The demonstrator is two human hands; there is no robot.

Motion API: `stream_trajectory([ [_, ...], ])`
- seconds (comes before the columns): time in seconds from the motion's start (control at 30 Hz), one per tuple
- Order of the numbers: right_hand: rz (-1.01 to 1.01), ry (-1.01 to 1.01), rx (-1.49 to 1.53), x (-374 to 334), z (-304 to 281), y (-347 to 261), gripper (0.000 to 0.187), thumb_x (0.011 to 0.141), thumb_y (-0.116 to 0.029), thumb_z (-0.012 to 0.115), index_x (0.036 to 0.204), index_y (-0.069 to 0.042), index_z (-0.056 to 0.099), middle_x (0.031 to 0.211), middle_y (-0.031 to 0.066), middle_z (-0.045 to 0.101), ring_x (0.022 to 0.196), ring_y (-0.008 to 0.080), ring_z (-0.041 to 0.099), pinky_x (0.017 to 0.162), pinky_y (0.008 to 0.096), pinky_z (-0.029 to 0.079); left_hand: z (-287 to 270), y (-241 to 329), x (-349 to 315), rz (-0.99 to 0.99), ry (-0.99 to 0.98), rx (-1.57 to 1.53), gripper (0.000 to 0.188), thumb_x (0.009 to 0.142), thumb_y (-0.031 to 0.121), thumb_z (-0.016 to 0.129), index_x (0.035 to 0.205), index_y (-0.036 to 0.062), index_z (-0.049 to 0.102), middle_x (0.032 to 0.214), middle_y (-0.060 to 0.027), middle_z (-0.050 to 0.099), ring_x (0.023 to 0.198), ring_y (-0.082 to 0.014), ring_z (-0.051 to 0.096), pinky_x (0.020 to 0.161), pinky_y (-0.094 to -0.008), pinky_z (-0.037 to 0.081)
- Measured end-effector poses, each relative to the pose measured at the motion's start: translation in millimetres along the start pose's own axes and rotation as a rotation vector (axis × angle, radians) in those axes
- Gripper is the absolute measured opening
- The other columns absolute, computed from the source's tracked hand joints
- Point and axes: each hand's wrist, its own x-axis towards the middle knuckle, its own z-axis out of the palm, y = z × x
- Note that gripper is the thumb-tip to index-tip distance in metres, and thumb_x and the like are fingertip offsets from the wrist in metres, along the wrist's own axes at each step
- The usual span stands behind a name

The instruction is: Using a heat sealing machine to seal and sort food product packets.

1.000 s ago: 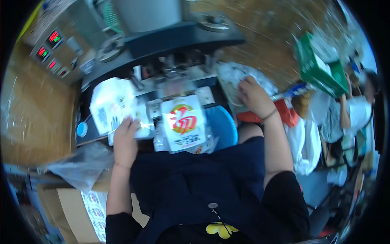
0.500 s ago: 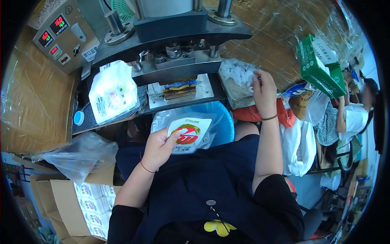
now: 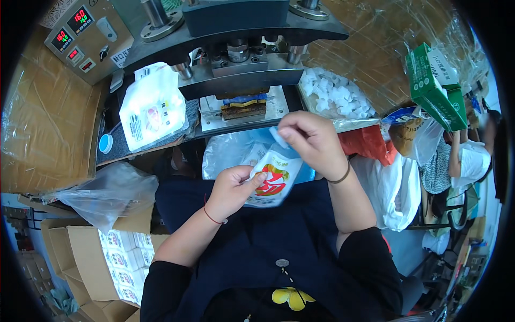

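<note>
My left hand (image 3: 232, 194) grips a white plastic pouch (image 3: 276, 180) with a red and green print, its thumb lying over the front. Just above the pouch's upper edge, my right hand (image 3: 315, 140) pinches a small whitish plastic piece (image 3: 277, 137), probably a spout; whether it touches the pouch I cannot tell. Beneath both hands sits a blue tub (image 3: 307, 173) lined with clear plastic. Straight ahead stands a press machine (image 3: 238, 72), with a blue and yellow banded block (image 3: 244, 104) on its metal plate.
Many small white plastic pieces (image 3: 332, 94) fill a tray right of the press. A stack of pouches (image 3: 153, 110) and a blue-white cap (image 3: 105, 143) lie left. A control box (image 3: 88, 37), green carton (image 3: 437, 86) and open cardboard box (image 3: 88, 263) stand around. Someone else sits far right.
My right hand has come from the tray of white pieces to the pouch, now pinching a small piece. My left hand has moved slightly right with the pouch. The whole view has shifted a little.
</note>
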Motion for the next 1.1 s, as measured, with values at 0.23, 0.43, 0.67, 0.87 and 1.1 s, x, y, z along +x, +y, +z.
stream_trajectory([
  [0.23, -0.094, -0.340, -0.195, 7.3, -17.1, 7.9, 0.025, 0.101, -0.023, 0.055, 0.096, -0.001, 0.066, 0.085, 0.0130, 0.066, 0.079, 0.0289, 0.066, 0.072, 0.0363, 0.052, 14.4, 13.9, -7.9, -0.242, -0.236, -0.481, 0.034, 0.102, 0.026, 0.060, 0.119, -0.0031, 0.065, 0.108, -0.0082, 0.071, 0.094, -0.0111, 0.066, 0.086, -0.0281, 0.054],
  [0.43, 0.133, 0.107, -0.850, 21.3, -55.5, 42.6, 0.023, 0.091, -0.017, 0.064, 0.112, -0.010, 0.068, 0.108, 0.0147, 0.063, 0.095, 0.0352, 0.065, 0.080, 0.0426, 0.052, -10.5, 7.6, 5.6, -0.211, -0.140, -0.624, 0.028, 0.092, 0.003, 0.067, 0.120, -0.0031, 0.063, 0.112, -0.0134, 0.071, 0.098, -0.0195, 0.071, 0.088, -0.0355, 0.057],
  [0.67, 0.237, -0.065, -0.856, 19.9, -78.4, 92.2, 0.031, 0.080, -0.012, 0.069, 0.111, -0.013, 0.069, 0.103, 0.0168, 0.061, 0.092, 0.0389, 0.063, 0.081, 0.0450, 0.052, -42.1, 27.1, 60.8, -0.173, -0.047, -0.637, 0.031, 0.091, 0.004, 0.069, 0.119, -0.0062, 0.061, 0.112, -0.0161, 0.070, 0.097, -0.0233, 0.072, 0.086, -0.0385, 0.059],
  [0.87, 0.168, -0.125, -0.981, 13.7, -51.2, 113.5, 0.020, 0.087, -0.014, 0.054, 0.102, -0.004, 0.062, 0.096, 0.0189, 0.064, 0.093, 0.0350, 0.064, 0.082, 0.0461, 0.053, -120.4, -3.1, 52.0, 0.317, 0.696, 0.692, 0.058, 0.087, 0.009, 0.066, 0.140, -0.0008, 0.043, 0.136, -0.0208, 0.050, 0.122, -0.0284, 0.053, 0.104, -0.0400, 0.043],
  [1.1, 0.232, 0.186, -0.801, -4.2, -38.0, 86.6, 0.018, 0.093, -0.017, 0.049, 0.109, -0.014, 0.058, 0.104, 0.0213, 0.056, 0.087, 0.0413, 0.066, 0.074, 0.0511, 0.054, -188.8, -50.3, -5.3, 0.345, 0.458, 1.757, 0.065, 0.093, 0.035, 0.062, 0.147, 0.0050, 0.042, 0.145, -0.0289, 0.044, 0.129, -0.0472, 0.046, 0.100, -0.0623, 0.041],
])
